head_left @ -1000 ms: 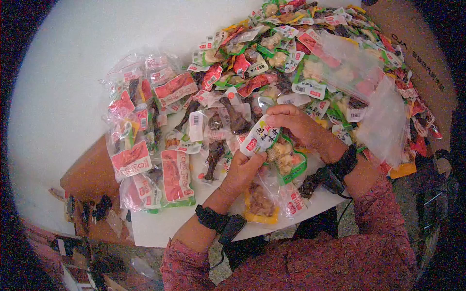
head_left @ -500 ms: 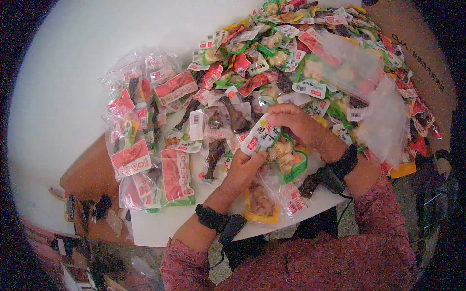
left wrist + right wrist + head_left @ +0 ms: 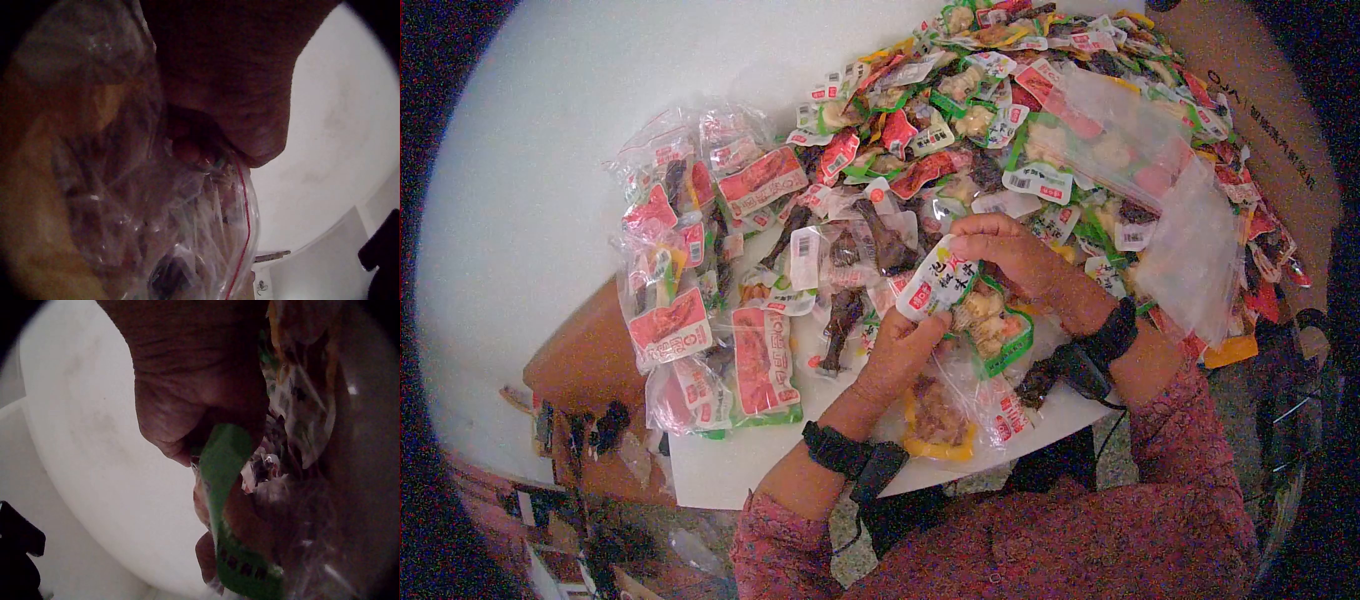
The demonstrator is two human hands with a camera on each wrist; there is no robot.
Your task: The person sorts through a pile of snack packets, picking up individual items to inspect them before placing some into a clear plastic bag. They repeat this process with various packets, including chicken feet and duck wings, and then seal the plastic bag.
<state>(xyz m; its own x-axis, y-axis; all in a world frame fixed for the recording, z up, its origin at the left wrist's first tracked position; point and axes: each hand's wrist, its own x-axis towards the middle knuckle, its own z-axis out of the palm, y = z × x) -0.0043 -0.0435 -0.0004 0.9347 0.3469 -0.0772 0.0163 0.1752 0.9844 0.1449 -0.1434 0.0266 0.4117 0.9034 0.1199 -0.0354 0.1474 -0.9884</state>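
In the head view both hands hold a snack packet (image 3: 990, 325) with a white, Chinese-lettered label, a green border and pale food pieces showing through. My left hand (image 3: 903, 345) pinches the label's lower left end, thumb on top. At its upper right end my right hand (image 3: 1015, 262) grips the label with curled fingers. The packet's green edge (image 3: 219, 481) hangs below the right hand in the right wrist view. A clear bag with a red zip line (image 3: 245, 212) sits close by the left fingers in the left wrist view. Beneath the hands lies a yellow-edged packet (image 3: 938, 415).
A large heap of mixed snack packets (image 3: 970, 120) covers the back right of the white table (image 3: 600, 130). Clear empty-looking bags (image 3: 1195, 250) lie over its right side. Filled clear bags (image 3: 670, 325) stand at the left. Dark drumstick packets (image 3: 837, 330) lie between. A cardboard box (image 3: 1270, 140) stands right.
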